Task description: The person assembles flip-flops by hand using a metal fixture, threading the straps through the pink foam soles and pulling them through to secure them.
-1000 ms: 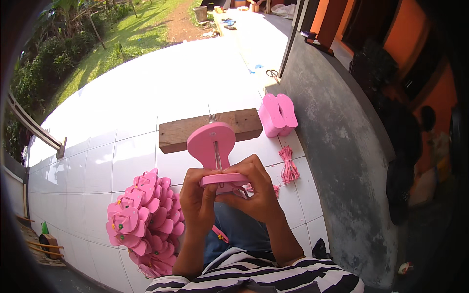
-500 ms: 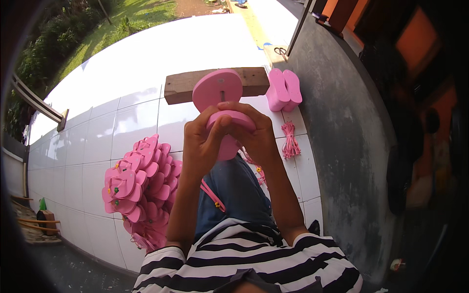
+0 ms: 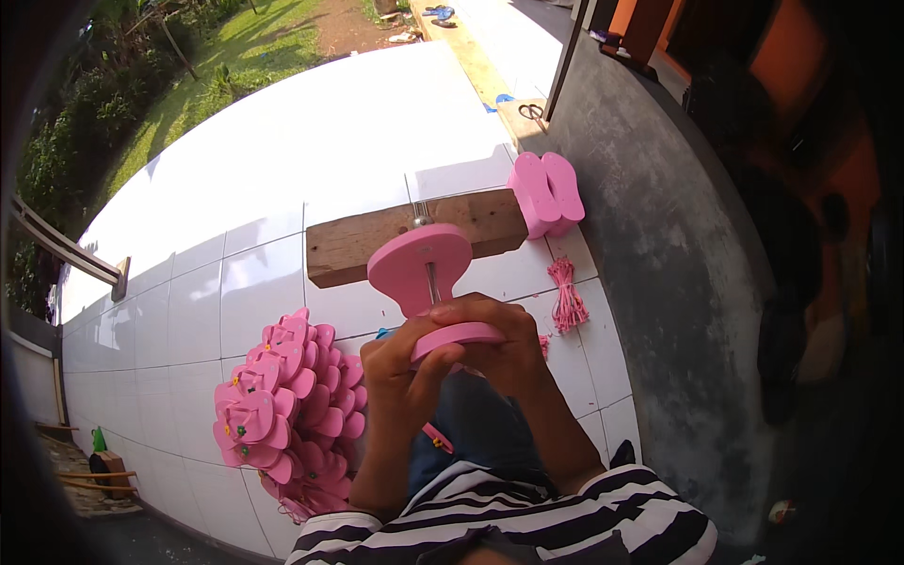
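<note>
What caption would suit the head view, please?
Both hands, left hand and right hand, grip a pink sandal sole above a wooden block.

Both hands are up in front of the striped shirt, the left hand (image 3: 400, 372) and right hand (image 3: 504, 344) gripping a pink foam sandal sole (image 3: 424, 282) from either side, a thin metal rod running up its middle. Just beyond it a wooden plank (image 3: 353, 247) lies across the white tiled floor (image 3: 245, 188). Far right of the plank, a stack of pink soles (image 3: 546, 193); near left, a big heap of finished pink sandals (image 3: 287, 410). A bundle of pink straps (image 3: 565, 294) lies right.
</note>
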`<control>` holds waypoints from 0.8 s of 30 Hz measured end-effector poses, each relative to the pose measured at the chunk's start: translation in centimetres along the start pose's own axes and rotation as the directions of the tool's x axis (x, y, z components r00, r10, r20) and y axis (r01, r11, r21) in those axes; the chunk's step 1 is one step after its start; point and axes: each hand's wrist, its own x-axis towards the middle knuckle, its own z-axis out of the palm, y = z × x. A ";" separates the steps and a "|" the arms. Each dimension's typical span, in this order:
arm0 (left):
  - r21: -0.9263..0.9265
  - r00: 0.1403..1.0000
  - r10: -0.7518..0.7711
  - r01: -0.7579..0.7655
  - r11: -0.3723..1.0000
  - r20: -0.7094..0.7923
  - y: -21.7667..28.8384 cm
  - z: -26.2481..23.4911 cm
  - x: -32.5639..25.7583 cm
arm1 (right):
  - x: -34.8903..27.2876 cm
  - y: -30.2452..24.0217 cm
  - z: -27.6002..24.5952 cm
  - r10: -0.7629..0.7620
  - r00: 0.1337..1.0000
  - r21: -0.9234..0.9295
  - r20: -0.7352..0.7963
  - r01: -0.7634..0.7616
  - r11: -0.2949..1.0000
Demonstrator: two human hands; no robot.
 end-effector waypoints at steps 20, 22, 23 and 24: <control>0.263 0.958 -0.254 0.214 0.941 0.130 0.1 -2.2 -7.2 | -9.4 -1.2 4.9 0.247 0.969 -0.836 0.021 -0.118 0.536; 0.515 0.971 -0.195 0.098 0.852 0.138 -0.3 -3.0 -7.6 | -9.5 -0.5 5.1 0.277 0.960 -0.839 0.043 -0.116 0.532; 0.630 0.976 -0.169 0.044 0.775 0.141 -0.4 -3.7 -7.7 | -9.6 -0.3 5.2 0.285 0.956 -0.787 0.066 -0.126 0.604; 0.619 0.983 -0.144 0.042 0.785 0.115 -0.5 -4.4 -7.6 | -10.0 0.0 5.1 0.292 0.952 -0.729 0.090 -0.137 0.670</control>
